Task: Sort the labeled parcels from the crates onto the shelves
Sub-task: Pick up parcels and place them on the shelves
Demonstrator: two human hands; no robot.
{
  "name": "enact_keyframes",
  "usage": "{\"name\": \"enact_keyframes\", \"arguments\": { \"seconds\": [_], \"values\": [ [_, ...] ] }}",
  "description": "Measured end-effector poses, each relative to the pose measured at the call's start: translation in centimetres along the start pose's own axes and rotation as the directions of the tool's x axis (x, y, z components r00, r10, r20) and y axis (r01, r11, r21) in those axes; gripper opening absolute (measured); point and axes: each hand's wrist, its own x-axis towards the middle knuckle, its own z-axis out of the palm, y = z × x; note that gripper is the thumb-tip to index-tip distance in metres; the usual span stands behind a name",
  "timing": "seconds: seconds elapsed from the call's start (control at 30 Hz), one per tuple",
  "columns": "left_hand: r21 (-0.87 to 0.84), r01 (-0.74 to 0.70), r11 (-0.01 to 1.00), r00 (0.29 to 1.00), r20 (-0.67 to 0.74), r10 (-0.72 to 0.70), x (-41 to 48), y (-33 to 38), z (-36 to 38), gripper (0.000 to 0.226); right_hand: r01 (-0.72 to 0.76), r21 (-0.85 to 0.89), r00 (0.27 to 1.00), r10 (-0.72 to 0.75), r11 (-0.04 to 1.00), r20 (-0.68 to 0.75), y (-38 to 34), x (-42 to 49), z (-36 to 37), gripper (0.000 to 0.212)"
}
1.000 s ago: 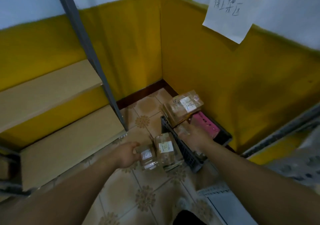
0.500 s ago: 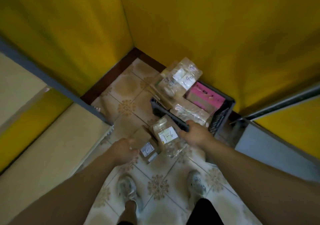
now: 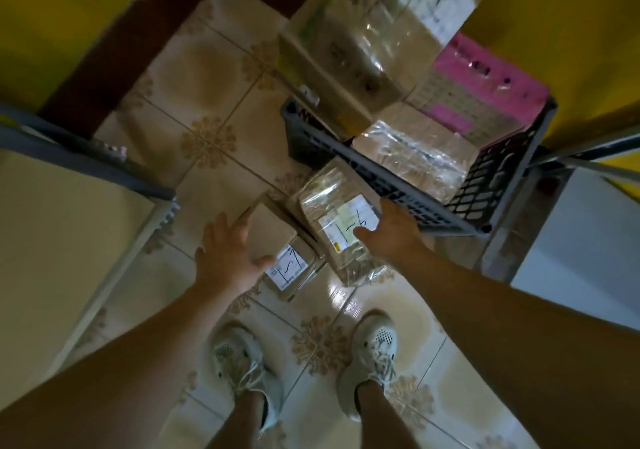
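Observation:
My left hand [image 3: 228, 254] grips a small brown parcel labeled "1-7" [image 3: 277, 241], thumb on top beside the label. Right beside it, my right hand [image 3: 391, 230] holds a tape-wrapped parcel labeled "1-6" [image 3: 339, 220], thumb on its white label. Both parcels are low over the tiled floor, just in front of the dark grey crate [image 3: 381, 178]; whether they touch the floor I cannot tell. In the crate lie a pink box [image 3: 485, 81], a taped parcel [image 3: 415, 151] and a large labeled parcel [image 3: 346, 50] on top.
A beige shelf board [image 3: 52, 241] with a grey post [image 3: 86, 158] runs along the left. A grey metal frame [image 3: 581, 151] and a white surface [image 3: 571, 241] stand at the right. Yellow walls close the corner behind the crate. My shoes [image 3: 242, 365] are below the parcels.
The view has tilted down and drawn nearer to the floor and crate. Both hands keep the same two parcels, side by side in front of the crate.

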Motion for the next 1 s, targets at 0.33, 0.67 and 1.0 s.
{"name": "enact_keyframes", "arguments": {
  "seconds": [0.33, 0.67, 1.0],
  "values": [
    [-0.291, 0.024, 0.956, 0.990, -0.124, -0.062, 2.2, 0.4, 4.4, 0.112, -0.009, 0.113, 1.000, 0.009, 0.994, -0.002, 2.3, 6.3, 5.5, 0.091],
    [-0.705, 0.087, 0.704, 0.980, -0.066, -0.188, 1.9, 2.8, 5.3, 0.109, 0.027, 0.199, 1.000, -0.030, 0.980, 0.010, 3.7, 6.6, 4.7, 0.064],
    [-0.890, 0.122, 0.439, 0.989, 0.074, -0.126, 2.4, 4.3, 5.1, 0.097, 0.071, 0.498, 0.995, -0.028, 0.864, -0.093, 4.5, 3.7, 5.7, 0.029]
  ]
}}
